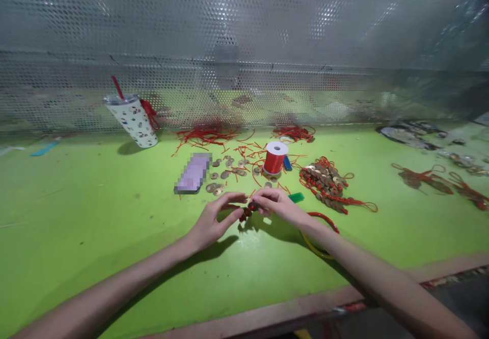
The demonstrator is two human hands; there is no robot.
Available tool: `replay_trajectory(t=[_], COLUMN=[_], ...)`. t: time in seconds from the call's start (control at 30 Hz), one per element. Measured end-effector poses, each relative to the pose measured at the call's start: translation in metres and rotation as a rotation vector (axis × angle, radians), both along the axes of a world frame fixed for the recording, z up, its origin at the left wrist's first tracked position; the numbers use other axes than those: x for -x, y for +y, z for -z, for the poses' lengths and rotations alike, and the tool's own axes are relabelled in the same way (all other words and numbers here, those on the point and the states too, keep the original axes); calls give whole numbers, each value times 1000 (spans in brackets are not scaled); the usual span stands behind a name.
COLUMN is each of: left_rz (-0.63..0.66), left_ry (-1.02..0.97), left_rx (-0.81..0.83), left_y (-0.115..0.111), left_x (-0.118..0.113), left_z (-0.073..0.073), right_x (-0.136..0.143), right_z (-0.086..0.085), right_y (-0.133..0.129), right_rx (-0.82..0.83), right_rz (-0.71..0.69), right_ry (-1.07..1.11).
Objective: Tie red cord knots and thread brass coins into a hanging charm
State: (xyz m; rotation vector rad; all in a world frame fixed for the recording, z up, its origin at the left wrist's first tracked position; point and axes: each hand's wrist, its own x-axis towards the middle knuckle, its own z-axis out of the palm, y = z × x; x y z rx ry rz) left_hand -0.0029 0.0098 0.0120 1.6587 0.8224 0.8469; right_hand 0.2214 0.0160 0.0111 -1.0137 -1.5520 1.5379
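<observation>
Between my two hands, just above the table, is a short string of brass-coloured coins [245, 215] tied with red cord. My right hand [278, 204] pinches its upper end between thumb and fingertips. From the other side, my left hand [214, 219] grips it at the thumb tip, with its index finger arched above. The fingers partly hide the coins and any knot. Loose coins [215, 188] lie just beyond my hands. Behind my right hand stands a spool of red cord [275, 159], with a green piece [296, 197] nearer to the wrist.
A pile of coin strings [324, 184] lies to the right. Under my right forearm is a red and yellow ring [319, 250]. A phone [194, 172], a tumbler with a straw [133, 122] and red cord scraps [206, 134] sit before the perforated metal screen [171, 94].
</observation>
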Motion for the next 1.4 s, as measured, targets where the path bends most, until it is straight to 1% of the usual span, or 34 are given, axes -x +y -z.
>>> replay_trajectory(t=[0.1, 0.17, 0.2, 0.27, 0.3, 0.37, 0.43, 0.5, 0.57, 0.6, 0.63, 0.73, 0.77, 0.83, 0.97, 1.07, 1.17, 1.2, 1.27, 1.33, 1.4], left_rz=[133, 214, 232, 225, 213, 192, 162, 100, 21, -17, -54, -176, -211, -252, -245, -249, -255, -252, -244, -234, -206], left_ry=[-89, -125, -135, -140, -136, -121, -124, -160, -222, -254, -281, -331, -346, -385, -450, -475, -493, -487, -439, -374, -319], left_rx=[267, 446, 507, 565, 575, 587, 584, 564, 554, 557, 560, 567, 573, 595, 607, 601, 581, 545, 410, 262, 186], left_y=[4, 5, 6, 5, 4, 1, -1, -2, -2, -1, 0, 3, 4, 7, 13, 18, 19, 18, 13, 8, 3], left_x=[-2, -4, -5, -8, -9, -11, -12, -13, -14, -14, -15, -17, -18, -20, -25, -30, -38, -39, -42, -42, -40], left_z=[-4, -2, 0, 5, 8, 11, 12, 12, 11, 10, 9, 6, 5, 2, -2, -4, -3, -2, 1, 4, 5], right_x=[1, 3, 4, 6, 7, 7, 5, 3, 1, 1, 2, 11, 16, 24, 31, 30, 29, 28, 29, 31, 33], right_z=[-3, -4, -4, -2, -1, 2, 5, 6, 7, 7, 7, 8, 8, 9, 10, 13, 17, 18, 18, 17, 15], right_y=[-4, -7, -8, -8, -7, -4, 2, 6, 8, 8, 6, -6, -10, -19, -24, -20, -17, -18, -20, -24, -28], right_rx=[-11, -60, -95, -147, -148, -99, -44, -30, -44, -48, -41, 22, 41, 54, 84, 162, 203, 207, 178, 76, -53], right_rz=[-111, -111, -85, 0, 52, 145, 235, 346, 432, 436, 404, 219, 179, 147, 140, 102, 49, 31, 11, 52, 129], right_ry=[-55, -116, -143, -170, -163, -100, -4, 81, 103, 91, 69, 9, 12, 37, 67, 112, 145, 147, 122, 43, -58])
